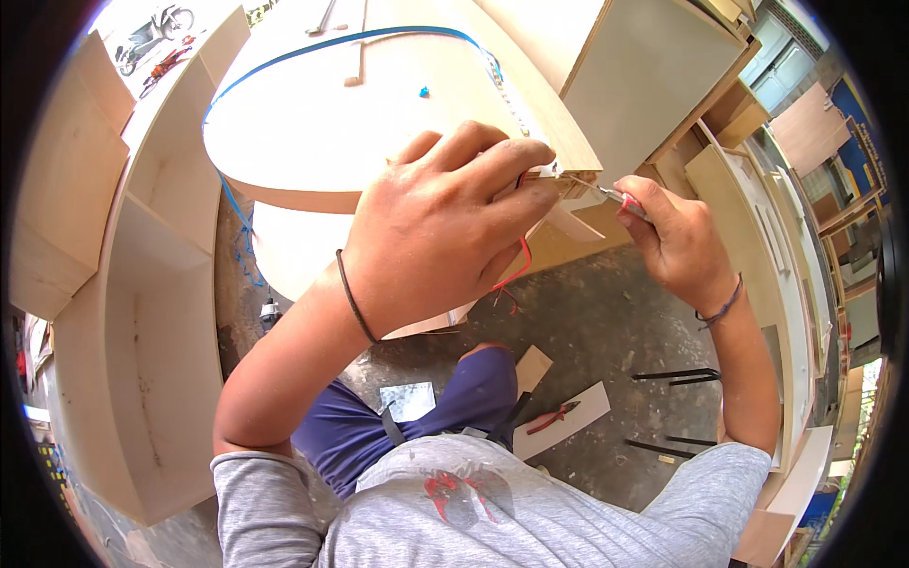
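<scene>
My left hand (450, 213) rests over the right end of a pale wooden panel (312, 123). Its curled fingers hold a small white piece (549, 170) at the panel's edge. A red wire (524, 260) hangs below those fingers. In my right hand (682, 232) is a small screwdriver (620, 199) with a red and clear handle. Its thin metal shaft points left, with the tip close to the white piece. A narrow white strip (511, 99) runs along the panel toward my left fingertips. What lies under the left palm is hidden.
A blue band (341, 40) loops over the panel, near a small blue scrap (423, 92). Pliers with red handles (552, 417) lie on a white board (578, 426) on the floor. Wooden cabinets (161, 312) stand at left, black metal legs (677, 375) at right.
</scene>
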`<state>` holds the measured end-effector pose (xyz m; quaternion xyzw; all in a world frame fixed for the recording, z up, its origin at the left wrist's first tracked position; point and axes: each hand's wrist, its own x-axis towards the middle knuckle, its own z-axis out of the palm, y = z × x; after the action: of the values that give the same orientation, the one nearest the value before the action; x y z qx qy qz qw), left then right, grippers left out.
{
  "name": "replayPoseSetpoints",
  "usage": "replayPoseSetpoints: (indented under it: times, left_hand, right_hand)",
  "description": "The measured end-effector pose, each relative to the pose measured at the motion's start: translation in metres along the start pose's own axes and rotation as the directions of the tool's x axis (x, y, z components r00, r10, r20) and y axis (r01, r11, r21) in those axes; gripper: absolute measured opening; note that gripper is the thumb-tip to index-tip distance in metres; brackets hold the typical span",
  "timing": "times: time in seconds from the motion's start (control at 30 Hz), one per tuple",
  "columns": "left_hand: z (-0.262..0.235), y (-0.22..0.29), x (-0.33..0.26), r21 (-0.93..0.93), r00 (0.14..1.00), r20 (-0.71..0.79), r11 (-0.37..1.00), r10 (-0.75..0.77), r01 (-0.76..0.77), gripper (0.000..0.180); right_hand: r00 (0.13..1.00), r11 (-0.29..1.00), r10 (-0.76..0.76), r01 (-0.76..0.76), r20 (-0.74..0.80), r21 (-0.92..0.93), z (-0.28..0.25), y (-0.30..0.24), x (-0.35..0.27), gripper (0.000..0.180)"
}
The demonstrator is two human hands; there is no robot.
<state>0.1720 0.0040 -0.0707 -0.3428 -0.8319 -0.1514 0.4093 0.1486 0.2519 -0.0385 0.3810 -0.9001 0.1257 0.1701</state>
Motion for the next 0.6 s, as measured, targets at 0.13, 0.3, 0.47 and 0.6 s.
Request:
replayPoseSetpoints:
  times: [0.13, 0.3, 0.47, 0.6]
  left_hand:
    - [-0.001, -0.002, 0.000, -0.003, 1.000, -0.004, 1.000, 0.004, -0.004, 0.026]
    - [-0.003, -0.001, 0.000, -0.012, 1.000, 0.026, 1.000, -0.002, 0.002, 0.027]
    - [-0.002, -0.001, 0.000, -0.010, 1.000, 0.026, 1.000, -0.001, 0.001, 0.028]
    - [-0.002, 0.002, 0.001, -0.024, 0.999, 0.036, 1.000, -0.008, 0.009, 0.027]
  right_hand:
    - [0.999, 0.999, -0.041, 0.041, 0.007, 0.003, -0.001, 0.001, 0.002, 0.018]
    - [0.999, 0.999, -0.036, 0.036, 0.014, 0.015, -0.003, -0.002, 0.003, 0.018]
    - [1.000, 0.999, -0.022, 0.022, 0.006, -0.033, -0.002, -0.005, 0.005, 0.016]
    - [0.999, 0.994, 0.037, -0.033, 0.036, -0.100, -0.007, -0.012, 0.005, 0.012]
